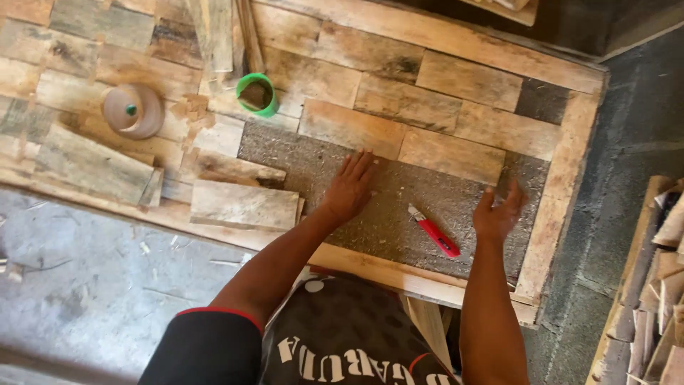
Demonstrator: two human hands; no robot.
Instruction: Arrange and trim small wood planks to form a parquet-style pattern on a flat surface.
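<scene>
A: Hand status?

B: Left hand point(350, 189) lies flat, fingers spread, palm down on the bare grey backing point(399, 207) of the framed panel point(556, 214). Grip holds nothing; looks like it's pressing or wiping the unfilled area. Right hand point(499, 210) is raised edge-on just above the same patch, fingers loosely open, also empty.

A: Tools?

B: Red utility knife point(434, 232) lies on the backing between the hands, touching neither, within easy reach of both.

A: Rest of the surface?

B: Reclaimed wood planks point(406, 100) already tile the upper rows. Loose offcuts point(242, 203) are stacked left of the gap. Green cup point(256, 94) and a domed tan lid point(132, 110) sit further left, well apart from both hands.
</scene>
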